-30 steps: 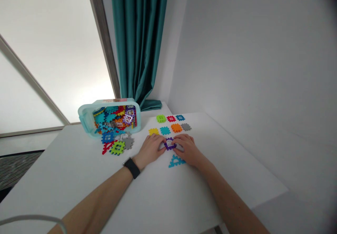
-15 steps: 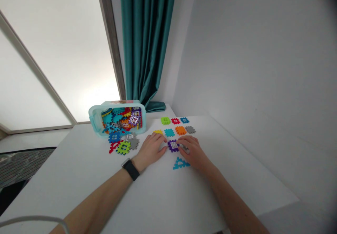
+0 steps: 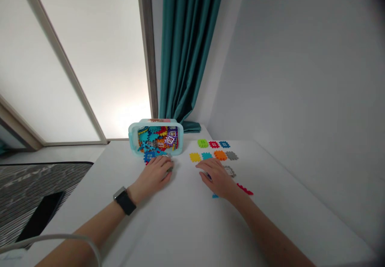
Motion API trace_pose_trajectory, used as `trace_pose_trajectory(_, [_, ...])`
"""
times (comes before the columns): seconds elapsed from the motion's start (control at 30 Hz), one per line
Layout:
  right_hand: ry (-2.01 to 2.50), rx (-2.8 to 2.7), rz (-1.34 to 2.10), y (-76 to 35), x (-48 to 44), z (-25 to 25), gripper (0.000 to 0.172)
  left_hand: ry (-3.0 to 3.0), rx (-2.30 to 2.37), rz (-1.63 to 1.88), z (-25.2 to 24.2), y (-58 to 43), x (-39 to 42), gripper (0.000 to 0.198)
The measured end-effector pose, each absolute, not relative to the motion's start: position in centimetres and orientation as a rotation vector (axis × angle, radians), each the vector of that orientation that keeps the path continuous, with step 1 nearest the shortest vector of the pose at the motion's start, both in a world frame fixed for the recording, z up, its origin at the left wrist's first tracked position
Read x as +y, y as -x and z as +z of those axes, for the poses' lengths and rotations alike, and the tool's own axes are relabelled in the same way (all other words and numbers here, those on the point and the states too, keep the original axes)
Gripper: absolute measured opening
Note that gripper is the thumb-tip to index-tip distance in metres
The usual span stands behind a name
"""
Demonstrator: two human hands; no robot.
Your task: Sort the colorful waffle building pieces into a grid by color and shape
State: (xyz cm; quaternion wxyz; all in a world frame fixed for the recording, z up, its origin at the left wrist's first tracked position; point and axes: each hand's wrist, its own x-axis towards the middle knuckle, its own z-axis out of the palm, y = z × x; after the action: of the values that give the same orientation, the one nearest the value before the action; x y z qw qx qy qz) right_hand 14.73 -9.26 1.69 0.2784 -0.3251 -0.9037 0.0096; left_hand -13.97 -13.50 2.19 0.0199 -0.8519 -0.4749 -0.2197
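Note:
My left hand (image 3: 155, 175) lies over the pile of plastic pieces in front of the bin, fingers curved and thumb apart. Part of a grey piece (image 3: 170, 169) shows between its thumb and index finger; I see no firm hold. A blue square piece (image 3: 149, 156) peeks out beyond the knuckles. My right hand (image 3: 215, 177) rests on the table with thumb and fingers apart, over a purple piece (image 3: 209, 175) that it mostly hides. Beside it lie a grey window piece (image 3: 230, 171), a red piece (image 3: 245, 189) and a light blue piece (image 3: 215, 196), partly covered.
A pale turquoise bin (image 3: 180, 138) lies on its side, full of coloured pieces. Rows of pieces, including a yellow one (image 3: 195, 157) and an orange one (image 3: 220, 155), lie on the white table (image 3: 174, 227). A cable (image 3: 60, 237) crosses the lower left.
My left hand has moved left, from beside the purple piece to the pile by the bin. My right hand now covers more of the purple piece. The view has turned left.

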Motion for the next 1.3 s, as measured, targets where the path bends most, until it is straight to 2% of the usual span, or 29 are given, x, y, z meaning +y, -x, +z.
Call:
trace_pose_trajectory(0.3, [0.740, -2.554, 0.184, -6.6, -8.7, 1.5, 0.028, 2.417, -1.745, -0.769, 1.5, 20.4, -14.8, 0.018])
trace_pose_trajectory(0.43, [0.801, -2.511, 0.172, -3.7, -8.6, 0.1, 0.025, 2.340, -1.830, -0.924, -0.2, 20.7, -14.9, 0.020])
trace_pose_trajectory(0.53, [0.849, -2.433, 0.161, -2.4, -8.7, -1.3, 0.030, 2.356, -1.831, -1.005, -1.1, 20.5, -15.1, 0.024])
trace_pose_trajectory(0.67, [0.821, -2.453, 0.171, -2.1, -9.0, -2.4, 0.041, 2.416, -1.837, -0.970, -1.4, 20.6, -15.5, 0.031])
trace_pose_trajectory(0.8, [0.815, -2.495, 0.243, -2.7, -9.3, -2.5, 0.045, 2.491, -1.871, -0.838, -1.3, 21.1, -15.7, 0.032])
trace_pose_trajectory(1.3, [0.773, -2.473, 0.271, -3.4, -9.5, -2.3, 0.044, 2.510, -1.891, -0.922, -1.2, 21.8, -15.6, 0.019])
